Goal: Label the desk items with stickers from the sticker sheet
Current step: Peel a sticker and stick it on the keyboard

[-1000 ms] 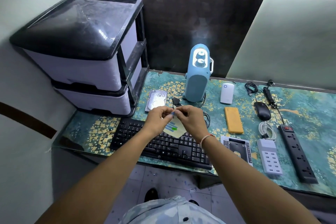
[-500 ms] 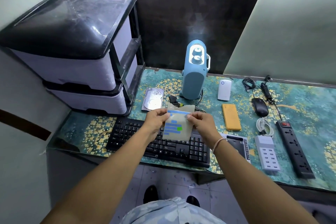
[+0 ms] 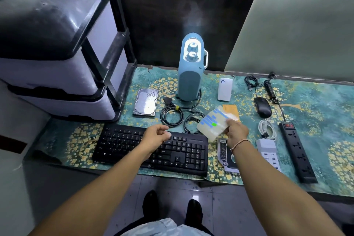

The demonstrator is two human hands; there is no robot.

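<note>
Seemingly early: you're pinching the sticker sheet [image 3: 214, 123] in right-hand fingers [image 3: 229, 121], left hand [image 3: 156, 136] loosely curled, no labelled items showing.

keyboard [image 3: 153, 149] front; hard drive [image 3: 146, 102] behind; power strip [image 3: 296, 151] far right

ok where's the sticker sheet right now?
In the head view, the pale sticker sheet with blue strips is held up in the right hand, right of centre, over the yellow rectangular case and beyond the black keyboard.
</note>
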